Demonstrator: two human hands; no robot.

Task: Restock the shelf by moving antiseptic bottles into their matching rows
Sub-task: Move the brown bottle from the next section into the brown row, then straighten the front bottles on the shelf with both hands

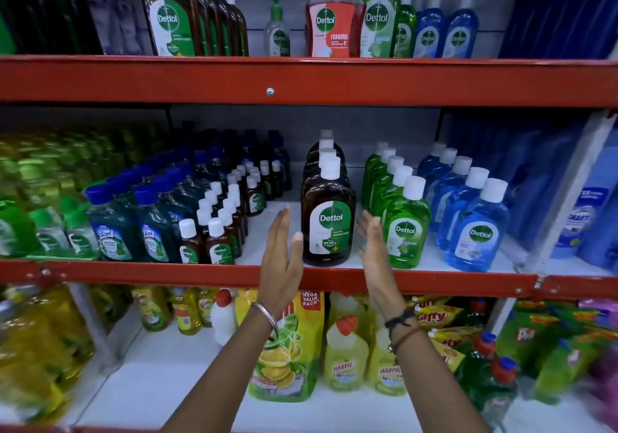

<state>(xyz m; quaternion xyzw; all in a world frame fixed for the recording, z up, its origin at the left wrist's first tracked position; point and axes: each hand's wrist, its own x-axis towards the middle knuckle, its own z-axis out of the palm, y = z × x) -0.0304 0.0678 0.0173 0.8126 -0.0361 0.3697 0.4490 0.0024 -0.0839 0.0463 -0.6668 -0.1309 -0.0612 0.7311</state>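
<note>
Both hands are flat and open, fingers straight and together, holding nothing. Left hand [282, 258] sits just left of the front brown bottle [327, 218], palm facing it, thumb close to the glass; contact unclear. Right hand [372, 245] is just right of the same bottle, palm facing in, in the gap between it and the front green bottle [406, 228]. No clear touch on either.

Wrists: metal bangle [267, 315] on the left, dark thread bands [403, 327] on the right.

The brown bottle stands upright at the front edge of the middle shelf [167, 275], heading a single-file row of matching brown bottles with white caps running back. Right of it is a row of green bottles, then a row of blue bottles [475, 228], both white-capped and upright. To the left, a bare patch of white shelf, then a cluster of small brown bottles [219, 232], then dark green bottles with blue caps [133, 222], then blurred green packs at the far left.

Shelf boards are white with red metal front rails. Top shelf [334, 78] carries large brown bottles [177, 14], a small clear pump bottle, a red foaming pump bottle [331, 21], plus green and blue bottles. Bottom shelf holds yellow cleaner bottles [346, 355], a yellow-green refill pouch [287, 359] and green packets on the right. Back panel is grey. Frame edges are blurred.
</note>
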